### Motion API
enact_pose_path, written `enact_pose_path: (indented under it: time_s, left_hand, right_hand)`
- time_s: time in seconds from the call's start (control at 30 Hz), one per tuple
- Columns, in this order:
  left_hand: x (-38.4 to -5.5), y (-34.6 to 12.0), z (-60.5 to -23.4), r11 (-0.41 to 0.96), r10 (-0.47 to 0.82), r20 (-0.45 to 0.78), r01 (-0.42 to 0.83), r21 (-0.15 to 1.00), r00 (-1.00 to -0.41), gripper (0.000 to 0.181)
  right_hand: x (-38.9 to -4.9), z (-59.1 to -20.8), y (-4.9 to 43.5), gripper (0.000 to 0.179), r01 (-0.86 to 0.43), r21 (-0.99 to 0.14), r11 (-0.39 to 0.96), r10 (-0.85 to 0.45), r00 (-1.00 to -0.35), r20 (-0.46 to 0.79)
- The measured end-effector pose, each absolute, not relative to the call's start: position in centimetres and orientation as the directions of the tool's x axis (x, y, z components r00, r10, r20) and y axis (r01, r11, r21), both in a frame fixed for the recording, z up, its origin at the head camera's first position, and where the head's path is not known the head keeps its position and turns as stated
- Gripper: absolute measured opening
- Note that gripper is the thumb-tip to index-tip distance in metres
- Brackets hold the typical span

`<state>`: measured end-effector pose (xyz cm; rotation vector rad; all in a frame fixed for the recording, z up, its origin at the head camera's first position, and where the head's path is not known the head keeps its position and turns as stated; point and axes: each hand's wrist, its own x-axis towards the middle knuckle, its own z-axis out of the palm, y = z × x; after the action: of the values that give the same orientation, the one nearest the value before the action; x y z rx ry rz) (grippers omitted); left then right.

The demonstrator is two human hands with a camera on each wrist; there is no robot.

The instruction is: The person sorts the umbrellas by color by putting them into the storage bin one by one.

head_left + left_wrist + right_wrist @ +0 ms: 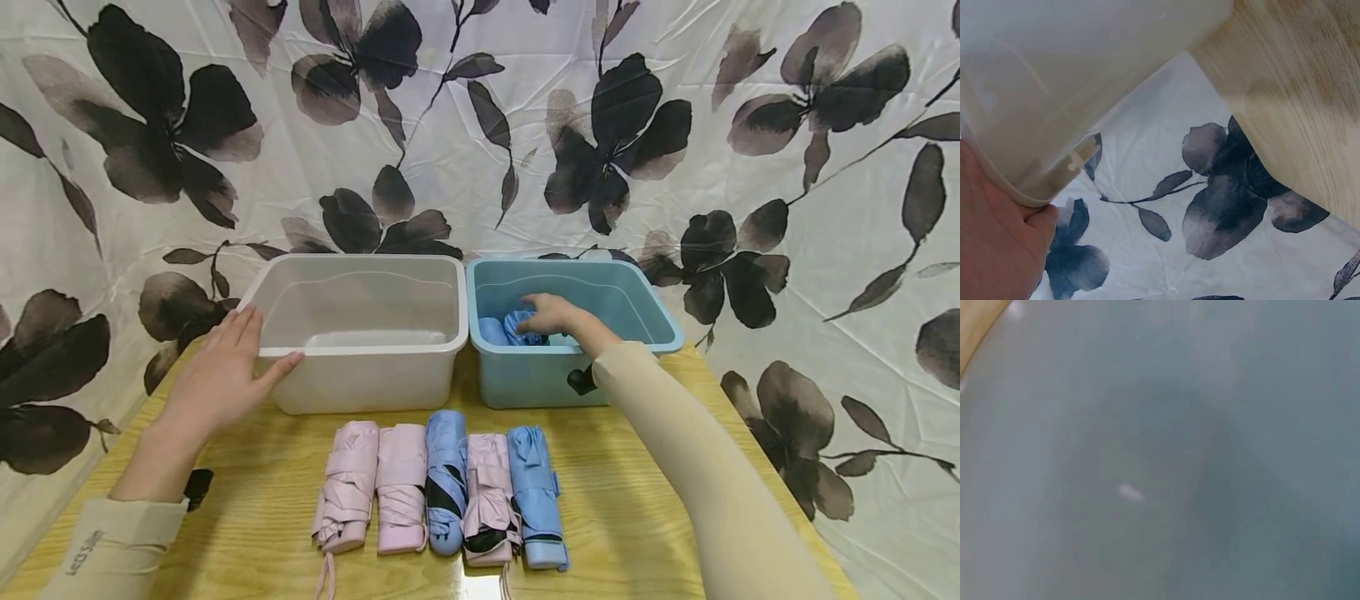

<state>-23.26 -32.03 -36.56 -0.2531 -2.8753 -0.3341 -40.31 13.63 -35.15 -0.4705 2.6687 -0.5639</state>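
Observation:
My right hand [553, 315] reaches into the blue bin [555, 379], its fingers loosely spread just over folded blue umbrellas [492, 331] lying at the bin's left end. The right wrist view shows only the blurred bluish wall of that bin. My left hand [221, 367] rests on the left front corner of the white bin [363, 383], fingers extended along the rim and thumb apart. In the left wrist view, that hand [997, 231] touches the bin's rim corner. Before the bins lie folded umbrellas side by side: pink ones [402, 492] and blue ones [537, 500].
Both bins stand side by side at the back of the wooden table [630, 500], their rims nearly meeting. A floral curtain [510, 125] hangs behind and around the table. Wrist straps [346, 575] dangle from pink umbrellas toward the near edge.

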Motion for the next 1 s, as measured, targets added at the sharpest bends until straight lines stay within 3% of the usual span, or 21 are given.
enact_pose_path:
  time_s: [0.1, 0.47, 0.77, 1.0]
  left_hand:
    - [-23.2, -31.9, -36.7, 0.958, 0.143, 0.254, 0.198, 0.209, -0.957, 0.099]
    - [-23.1, -31.8, -36.7, 0.956, 0.143, 0.267, 0.203, 0.211, -0.953, 0.099]
    - [-23.2, -31.8, -36.7, 0.955, 0.148, 0.271, 0.208, 0.209, -0.951, 0.098]
    - [-23.3, -31.9, -36.8, 0.956, 0.146, 0.276, 0.207, 0.206, -0.950, 0.099]
  right_hand:
    - [-39.5, -34.6, 13.9, 0.072, -0.309, -0.417, 0.855, -0.418, -0.886, -0.200]
    - [-32.9, -32.5, 15.7, 0.062, -0.456, -0.537, 0.710, -0.426, -0.885, 0.189]
    - [-27.6, -34.4, 17.2, 0.051, -0.619, -0.565, 0.545, -0.307, -0.775, 0.553]
    - [-24.3, -37.1, 18.0, 0.053, -0.669, -0.554, 0.496, -0.206, -0.710, 0.673]
